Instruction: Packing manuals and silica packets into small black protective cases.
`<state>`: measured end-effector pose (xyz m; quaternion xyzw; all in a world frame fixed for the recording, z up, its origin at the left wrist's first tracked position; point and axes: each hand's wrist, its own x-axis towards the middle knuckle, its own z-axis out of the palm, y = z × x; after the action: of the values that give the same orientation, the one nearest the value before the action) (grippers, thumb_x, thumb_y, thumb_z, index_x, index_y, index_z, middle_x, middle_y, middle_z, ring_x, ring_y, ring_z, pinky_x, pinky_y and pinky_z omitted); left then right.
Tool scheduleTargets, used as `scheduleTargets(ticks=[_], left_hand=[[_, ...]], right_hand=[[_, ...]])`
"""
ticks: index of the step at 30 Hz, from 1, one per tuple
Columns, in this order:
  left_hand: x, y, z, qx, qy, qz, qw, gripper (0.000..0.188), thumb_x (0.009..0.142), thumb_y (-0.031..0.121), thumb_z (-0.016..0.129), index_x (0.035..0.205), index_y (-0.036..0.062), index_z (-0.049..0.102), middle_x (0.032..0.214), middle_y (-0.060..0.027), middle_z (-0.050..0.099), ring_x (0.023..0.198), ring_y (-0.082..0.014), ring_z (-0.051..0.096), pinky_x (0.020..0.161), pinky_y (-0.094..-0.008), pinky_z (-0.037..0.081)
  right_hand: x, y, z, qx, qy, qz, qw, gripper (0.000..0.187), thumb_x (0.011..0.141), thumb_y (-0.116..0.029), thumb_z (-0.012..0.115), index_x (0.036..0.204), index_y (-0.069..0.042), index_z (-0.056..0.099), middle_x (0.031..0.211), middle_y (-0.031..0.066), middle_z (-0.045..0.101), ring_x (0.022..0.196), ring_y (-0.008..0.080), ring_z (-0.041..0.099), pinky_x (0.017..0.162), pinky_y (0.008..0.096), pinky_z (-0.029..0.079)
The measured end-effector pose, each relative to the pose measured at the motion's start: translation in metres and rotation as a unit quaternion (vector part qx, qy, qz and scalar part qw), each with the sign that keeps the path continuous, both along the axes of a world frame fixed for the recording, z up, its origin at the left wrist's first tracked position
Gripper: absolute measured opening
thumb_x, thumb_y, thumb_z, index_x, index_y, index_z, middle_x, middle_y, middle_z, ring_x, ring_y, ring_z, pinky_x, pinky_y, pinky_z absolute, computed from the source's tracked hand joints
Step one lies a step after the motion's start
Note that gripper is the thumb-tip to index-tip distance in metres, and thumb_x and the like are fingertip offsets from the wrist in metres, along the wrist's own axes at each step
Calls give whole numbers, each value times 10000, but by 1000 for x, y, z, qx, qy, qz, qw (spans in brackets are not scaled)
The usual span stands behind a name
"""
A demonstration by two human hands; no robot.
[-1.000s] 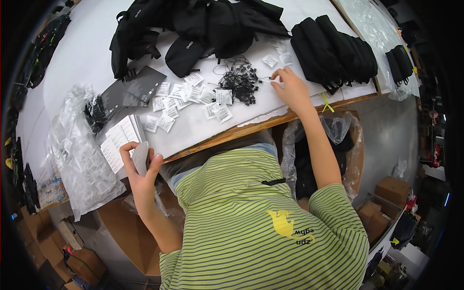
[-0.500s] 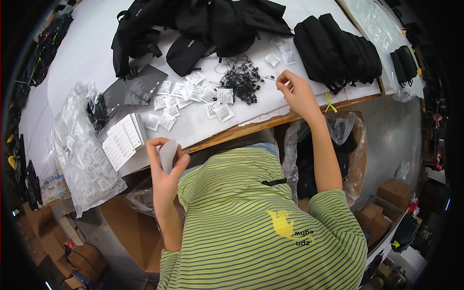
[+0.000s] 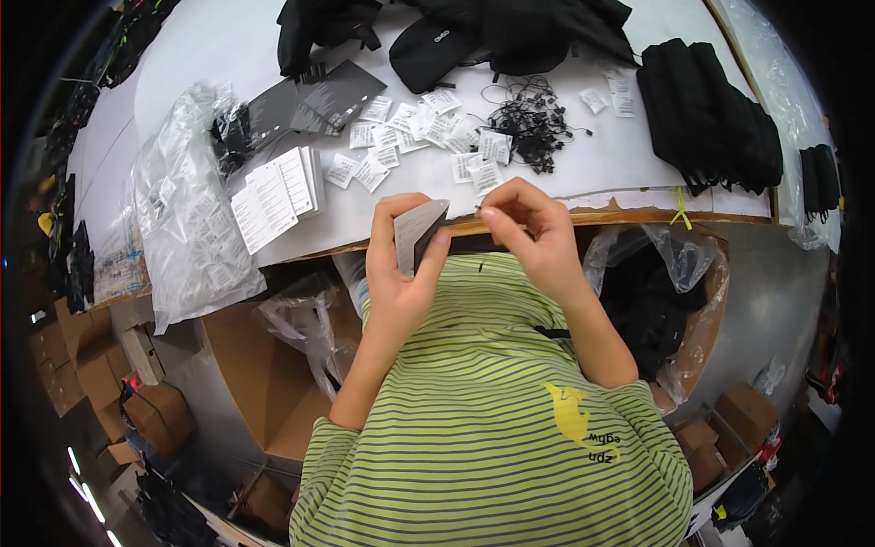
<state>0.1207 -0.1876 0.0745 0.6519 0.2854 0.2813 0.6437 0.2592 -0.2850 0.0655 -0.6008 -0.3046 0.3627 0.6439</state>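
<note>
My left hand [image 3: 398, 278] grips a hang tag [image 3: 416, 228], pale on one face and dark on the other, with a small hole near its top corner. Just to its right, my right hand [image 3: 540, 239] pinches a thin black tag string [image 3: 478, 210] between thumb and forefinger. The string's end hangs close to the tag; I cannot tell whether it passes through the hole. Beyond my right hand lies a tangled heap of black tag strings [image 3: 533, 128]. Small white printed packets [image 3: 407, 128] are scattered left of the heap.
A stack of white printed cards [image 3: 273, 193] and dark cards [image 3: 339, 96] lie at left, beside a clear plastic bag [image 3: 187, 219]. Black fabric bags [image 3: 510, 36] lie at the back, folded black ones [image 3: 711, 118] at right. Open cartons [image 3: 251, 365] stand below the wooden table edge [image 3: 620, 211].
My right hand has come from beside the string heap toward my left hand, bringing a string. My left hand has raised the tag and turned it. The view has shifted.
</note>
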Motion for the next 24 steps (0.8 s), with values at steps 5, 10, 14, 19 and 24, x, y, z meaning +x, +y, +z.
scheduleTargets(ticks=[5,10,14,19,24], left_hand=[[-3,2,5,108,25,42,993,133,812,21,662,922,-10,594,873,-61,544,772,-156,543,698,-244,426],[-2,2,7,174,49,63,982,117,783,17,696,880,-6,636,796,-46,558,677,-146,531,620,-242,425],[-2,2,9,239,63,62,967,133,762,4,709,886,15,665,801,-48,576,679,-140,535,606,-235,429],[-7,6,11,242,40,48,968,104,790,21,685,894,13,675,824,-61,592,703,-145,558,624,-249,456],[-11,21,6,-121,-81,-95,985,162,936,87,548,945,-39,650,894,-56,609,788,-107,556,709,-229,436]], right_hand=[[-13,8,24,-32,-172,12,984,80,831,-99,642,830,-44,584,553,6,504,456,81,413,451,239,334],[-13,12,22,-46,-280,18,959,92,813,-117,645,823,-58,575,538,26,492,441,148,450,446,276,360],[-15,13,23,-41,-304,18,951,83,821,-122,648,842,-65,591,527,28,474,432,161,435,443,291,354],[-8,8,20,-57,-174,22,983,93,828,-90,672,902,-62,624,533,-9,468,446,75,387,439,241,304],[-4,2,16,-27,-77,38,996,74,812,-48,692,865,-32,644,561,-37,503,479,13,361,452,202,271]])
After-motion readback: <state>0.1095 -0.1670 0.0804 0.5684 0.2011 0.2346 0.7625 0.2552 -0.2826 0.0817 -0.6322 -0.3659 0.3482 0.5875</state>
